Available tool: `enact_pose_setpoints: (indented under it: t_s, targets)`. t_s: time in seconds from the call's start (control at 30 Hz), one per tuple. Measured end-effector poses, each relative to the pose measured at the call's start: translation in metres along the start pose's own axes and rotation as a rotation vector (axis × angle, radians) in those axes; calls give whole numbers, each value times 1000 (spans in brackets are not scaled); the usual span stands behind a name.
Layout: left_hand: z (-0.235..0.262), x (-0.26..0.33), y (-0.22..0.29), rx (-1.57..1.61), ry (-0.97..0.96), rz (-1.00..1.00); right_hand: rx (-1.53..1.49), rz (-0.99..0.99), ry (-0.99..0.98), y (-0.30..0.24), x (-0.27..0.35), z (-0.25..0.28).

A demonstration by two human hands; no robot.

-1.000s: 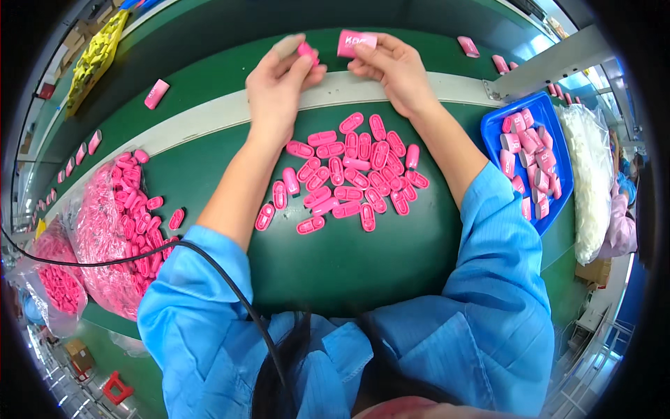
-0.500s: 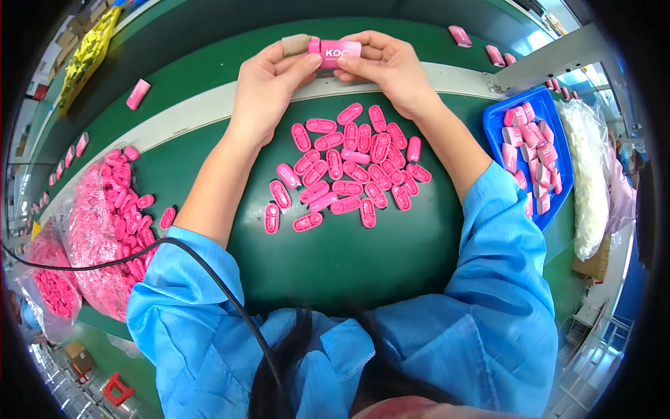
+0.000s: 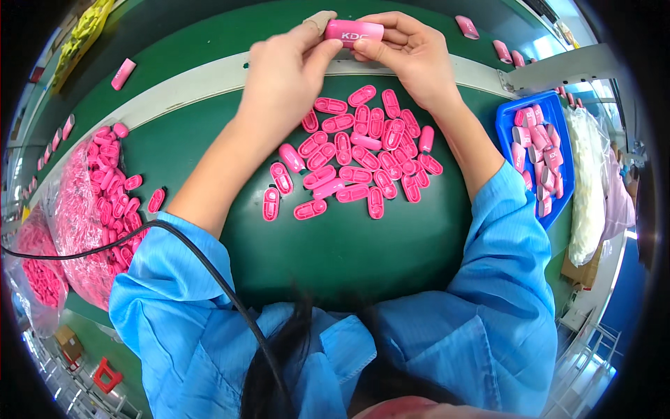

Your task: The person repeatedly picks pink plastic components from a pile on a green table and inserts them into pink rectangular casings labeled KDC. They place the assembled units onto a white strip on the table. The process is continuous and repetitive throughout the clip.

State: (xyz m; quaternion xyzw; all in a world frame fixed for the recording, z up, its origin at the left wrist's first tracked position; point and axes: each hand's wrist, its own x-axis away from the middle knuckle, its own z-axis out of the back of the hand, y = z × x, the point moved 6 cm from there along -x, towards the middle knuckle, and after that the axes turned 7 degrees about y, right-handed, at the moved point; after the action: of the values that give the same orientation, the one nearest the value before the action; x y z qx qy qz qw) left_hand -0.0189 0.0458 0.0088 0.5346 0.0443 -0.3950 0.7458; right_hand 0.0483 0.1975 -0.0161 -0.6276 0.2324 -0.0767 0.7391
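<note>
You hold a pink case [image 3: 354, 32] crosswise.
Its long axis runs left to right, paler end pointing right; your left hand [image 3: 287, 66] is clamped on the darker end, your right hand [image 3: 421, 56] on the paler, beyond the scattered pink caps [image 3: 366, 140] on the green bench [image 3: 349, 251].

left of the green desk [image 3: 349, 255], a red stool [image 3: 100, 380] stands on green floor [image 3: 132, 373] near a cardboard box [image 3: 68, 343]; right of the desk, metal framing [image 3: 599, 353] and a blue panel [image 3: 623, 300].

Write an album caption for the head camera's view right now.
The left hand and right hand grip a pink casing beyond scattered pink shells, with a blue tray at right.
</note>
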Motion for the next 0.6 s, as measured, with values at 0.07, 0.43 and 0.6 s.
enact_pose_setpoints:
  t_s: [0.07,0.43,0.6]
  targets:
    - [-5,9,9,-150,80,-177,29,38,25,-7,3,-5]
    - [-6,-9,17,-389,98,-421,313,36,-58,15,-58,4]
    - [-34,9,16,-342,-403,-240,1013,144,278,-2,-92,69]
